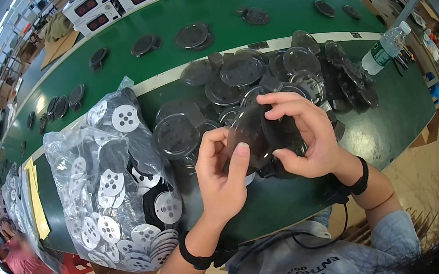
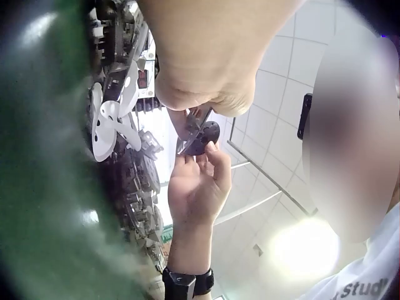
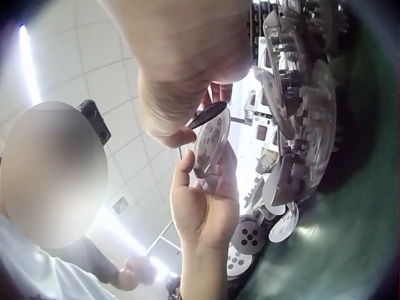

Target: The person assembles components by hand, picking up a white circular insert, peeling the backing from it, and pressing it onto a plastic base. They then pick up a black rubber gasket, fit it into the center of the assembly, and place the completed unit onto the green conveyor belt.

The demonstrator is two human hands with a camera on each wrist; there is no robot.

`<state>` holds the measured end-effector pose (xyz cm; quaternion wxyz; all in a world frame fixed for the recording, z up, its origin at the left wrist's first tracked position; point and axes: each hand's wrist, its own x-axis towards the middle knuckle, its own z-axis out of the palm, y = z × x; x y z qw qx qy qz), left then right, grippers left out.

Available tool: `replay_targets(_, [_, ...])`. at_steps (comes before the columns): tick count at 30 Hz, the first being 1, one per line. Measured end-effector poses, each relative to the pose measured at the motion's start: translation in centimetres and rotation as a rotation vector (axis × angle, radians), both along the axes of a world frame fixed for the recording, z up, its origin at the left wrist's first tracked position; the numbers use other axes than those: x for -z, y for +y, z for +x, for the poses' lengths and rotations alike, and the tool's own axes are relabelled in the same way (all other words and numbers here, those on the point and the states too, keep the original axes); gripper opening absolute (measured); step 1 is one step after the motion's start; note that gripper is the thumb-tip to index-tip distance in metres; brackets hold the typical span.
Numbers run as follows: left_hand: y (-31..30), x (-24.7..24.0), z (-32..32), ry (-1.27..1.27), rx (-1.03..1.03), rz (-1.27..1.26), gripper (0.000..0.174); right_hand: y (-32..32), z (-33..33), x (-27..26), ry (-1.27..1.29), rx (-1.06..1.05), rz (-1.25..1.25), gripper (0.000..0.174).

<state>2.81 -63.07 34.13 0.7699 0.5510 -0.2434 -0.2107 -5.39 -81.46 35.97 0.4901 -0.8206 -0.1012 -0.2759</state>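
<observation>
Both hands meet above the near part of the green table. The left hand [image 1: 222,176] grips a dark, glossy round cover [image 1: 249,135] with its thumb on the face. The right hand [image 1: 307,135] pinches a black disc against the cover's right side, fingers above and thumb below. In the left wrist view the black disc [image 2: 205,136] stands at an angle to the clear piece, beside the right hand's fingertips. The right wrist view shows the transparent cover [image 3: 211,140] in the left hand [image 3: 206,209], with the black disc [image 3: 209,114] along its upper edge.
A pile of dark round parts [image 1: 243,70] lies behind the hands. At the left is a clear plastic bag [image 1: 63,154] of white discs with holes. A water bottle [image 1: 385,50] stands at the right; more round parts [image 1: 193,36] sit along the far green surface.
</observation>
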Motion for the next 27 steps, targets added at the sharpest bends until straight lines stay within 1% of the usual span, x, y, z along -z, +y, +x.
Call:
replay_targets(5, [0.0,0.7,0.2,0.006,-0.060,-0.017,0.016,-0.5,0.1,0.7,0.061,-0.193,0.402,0.047])
replay_targets(7, [0.2,1.1,0.3,-0.022,-0.106,0.021,0.019,-0.9,0.0,0.7,0.085,-0.242,0.582,0.046])
replay_targets(8, [0.1,1.0,0.4,-0.016,-0.141,0.022,0.021,-1.2,0.0,1.0,0.110,-0.249,0.626,0.046])
replay_targets(11, [-0.1,0.8,0.4,0.011,-0.136,-0.020,0.021,-1.3,0.3,0.4,0.084,-0.291,0.820,0.045])
replay_targets(12, [-0.1,0.9,0.5,-0.024,-0.139,0.011,0.021,-1.3,0.3,0.4,0.081,-0.254,0.794,0.044])
replay_targets(15, [0.0,-0.1,0.3,0.211,-0.065,-0.063,0.018,-2.3,0.3,0.9,0.013,-0.147,0.838,0.043])
replay_targets(16, [0.0,-0.1,0.3,0.167,-0.062,-0.064,0.017,-2.4,0.2,0.3,-0.002,-0.085,0.882,0.047])
replay_targets(18, [-0.3,0.2,0.5,0.076,-0.056,-0.069,0.017,-2.1,0.0,-0.5,0.010,-0.111,0.647,0.050])
replay_targets(20, [-0.5,0.8,0.3,0.064,-0.038,-0.048,0.016,-1.7,-0.3,-0.3,0.030,-0.137,0.396,0.057])
replay_targets(21, [-0.5,1.3,0.1,0.062,-0.029,-0.034,0.016,-1.1,-0.2,-0.3,0.023,-0.119,0.263,0.057])
replay_targets(22, [-0.1,1.7,0.4,-0.036,-0.027,0.038,0.014,-0.6,-0.2,-0.4,0.029,-0.090,0.174,0.057])
replay_targets(24, [-0.4,1.5,0.1,-0.030,-0.021,-0.033,0.013,-0.1,-0.1,-0.5,0.023,0.000,-0.014,0.055])
replay_targets(25, [-0.5,1.2,0.0,-0.027,-0.017,-0.071,0.013,-0.1,-0.1,-0.5,0.026,0.010,-0.029,0.054])
replay_targets(27, [-0.3,1.0,0.0,-0.066,0.002,-0.041,0.010,-0.3,0.0,-0.5,0.035,0.032,-0.058,0.052])
